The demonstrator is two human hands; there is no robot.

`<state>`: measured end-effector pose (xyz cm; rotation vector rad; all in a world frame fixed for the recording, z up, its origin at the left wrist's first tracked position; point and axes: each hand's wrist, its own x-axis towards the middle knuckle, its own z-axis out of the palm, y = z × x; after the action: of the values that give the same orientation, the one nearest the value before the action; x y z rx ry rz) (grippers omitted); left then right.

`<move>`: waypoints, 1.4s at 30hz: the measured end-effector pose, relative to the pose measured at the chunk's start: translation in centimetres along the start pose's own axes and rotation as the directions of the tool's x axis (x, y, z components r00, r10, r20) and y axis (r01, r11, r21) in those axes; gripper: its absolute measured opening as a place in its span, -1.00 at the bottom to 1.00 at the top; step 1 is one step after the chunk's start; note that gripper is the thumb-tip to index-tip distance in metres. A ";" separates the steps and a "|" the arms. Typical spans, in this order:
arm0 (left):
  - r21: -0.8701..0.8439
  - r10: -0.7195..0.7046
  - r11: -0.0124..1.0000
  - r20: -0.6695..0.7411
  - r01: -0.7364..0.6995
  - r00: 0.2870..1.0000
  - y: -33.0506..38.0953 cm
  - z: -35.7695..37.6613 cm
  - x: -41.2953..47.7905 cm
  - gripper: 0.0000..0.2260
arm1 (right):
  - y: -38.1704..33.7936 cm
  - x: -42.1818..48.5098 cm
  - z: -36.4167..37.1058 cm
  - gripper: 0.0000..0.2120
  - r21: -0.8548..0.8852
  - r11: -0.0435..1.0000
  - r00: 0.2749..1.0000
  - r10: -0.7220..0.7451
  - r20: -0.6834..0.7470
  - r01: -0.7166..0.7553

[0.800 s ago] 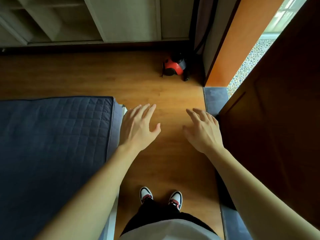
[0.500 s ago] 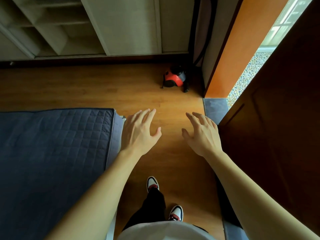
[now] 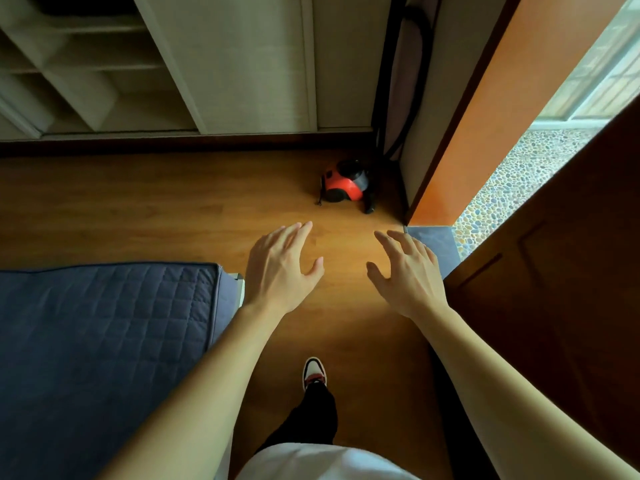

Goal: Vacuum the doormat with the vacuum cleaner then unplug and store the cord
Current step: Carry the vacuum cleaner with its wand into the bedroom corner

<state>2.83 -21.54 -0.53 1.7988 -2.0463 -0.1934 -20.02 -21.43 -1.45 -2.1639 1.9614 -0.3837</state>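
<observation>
- Both hands we find extended ahead of the body, palms down above the wooden floor (image 3: 173, 202). We note the left hand (image 3: 280, 271) spread with loose fingers and nothing in it.
- We note the right hand (image 3: 408, 275) likewise empty, fingers splayed and slightly curled, apart from the left one.
- Beside the left forearm we record a dark blue quilted cover (image 3: 104, 334) lying over a raised surface; its corner sits just beside the left wrist.
- Below the arms we see one shoe (image 3: 314, 372) planted on the floor, with a black trouser leg above it.
- At the right we record a dark brown door (image 3: 561, 289), and past its edge a grey doormat (image 3: 433, 240) lying at the threshold, near the right fingertips.
- Beyond the mat we see pebbled ground (image 3: 512, 174) outdoors.
- Ahead of the hands, well apart from them, we locate the red and black vacuum cleaner (image 3: 346, 185) on the floor in the corner by the orange door frame (image 3: 485, 133).
- Behind it we note a pale cabinet (image 3: 242, 64) with open shelves to the left.
</observation>
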 end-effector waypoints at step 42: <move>-0.072 0.131 0.989 0.071 -0.126 0.989 -3.9 14.0 65.6 -0.45 | 16.2 61.1 0.6 -0.43 0.058 0.990 0.991 0.131 -0.005 -0.131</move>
<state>-4.62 -88.32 -0.91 1.6366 -2.1726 -0.2937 -29.70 -83.86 -3.44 -1.9892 2.0574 -0.4226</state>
